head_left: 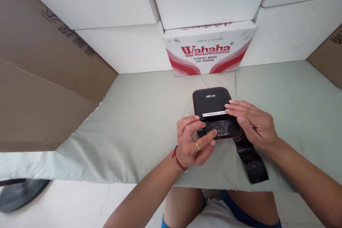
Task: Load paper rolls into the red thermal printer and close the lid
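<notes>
A black rounded case (pixel 211 101) with a red edge and a white logo lies on the cloth-covered table. Across it runs a narrow white label (pixel 214 114), above a recess (pixel 220 127) with a dark, shiny surface. My left hand (pixel 193 142) grips its near left side, index finger on the recess and thumb by the front edge. On the right side of the case my right hand (pixel 253 123) rests with its fingers stretched out flat. A creased strip of shiny black film (pixel 251 158) lies beside the case, below my right hand.
A pale green cloth (pixel 149 114) covers the table and hangs over its front edge. Behind stand a white and red Wahaha water box (pixel 208 53) and several white boxes (pixel 125 48). Brown cartons flank the table, left (pixel 53 78) and right (pixel 327 57). A round black base (pixel 25 194) is on the floor.
</notes>
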{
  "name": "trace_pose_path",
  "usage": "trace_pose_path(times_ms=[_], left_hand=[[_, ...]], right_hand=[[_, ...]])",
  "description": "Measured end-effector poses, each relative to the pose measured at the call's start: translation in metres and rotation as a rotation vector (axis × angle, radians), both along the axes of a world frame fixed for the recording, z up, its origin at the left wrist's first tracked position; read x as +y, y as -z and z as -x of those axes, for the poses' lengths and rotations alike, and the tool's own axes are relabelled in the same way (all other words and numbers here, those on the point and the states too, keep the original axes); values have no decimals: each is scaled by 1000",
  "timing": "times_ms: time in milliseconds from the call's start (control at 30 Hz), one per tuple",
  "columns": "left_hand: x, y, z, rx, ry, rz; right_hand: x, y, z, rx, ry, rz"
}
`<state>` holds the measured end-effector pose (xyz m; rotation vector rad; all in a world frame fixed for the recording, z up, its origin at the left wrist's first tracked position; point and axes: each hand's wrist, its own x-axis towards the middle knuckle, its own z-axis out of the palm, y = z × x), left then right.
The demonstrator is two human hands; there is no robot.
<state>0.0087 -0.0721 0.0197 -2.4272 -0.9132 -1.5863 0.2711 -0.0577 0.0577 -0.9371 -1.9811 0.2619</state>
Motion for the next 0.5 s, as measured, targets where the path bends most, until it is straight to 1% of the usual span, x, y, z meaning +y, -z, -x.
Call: trace_pose_path(times_ms=[67,133,200,267,300,367,433,500], left_hand=[[4,3,1,-22,28,12],[8,5,3,-78,83,46],[13,5,7,-155,120,136],[15,3,10,-210,109,257],[16,1,11,-214,93,300],[16,-2,12,-194,79,317],[16,-4,12,-173,99,306],[17,-2,12,-201,141,368]], right_hand=[[-1,7,3,47,6,-25],[-3,10,6,70,9,-34],[-4,11,7,69,14,-31],[-5,12,5,61,13,-31],[-5,12,4,57,9,-33],[-5,13,3,58,-1,-34],[-5,13,3,59,1,-23],[-6,12,5,62,12,-10]])
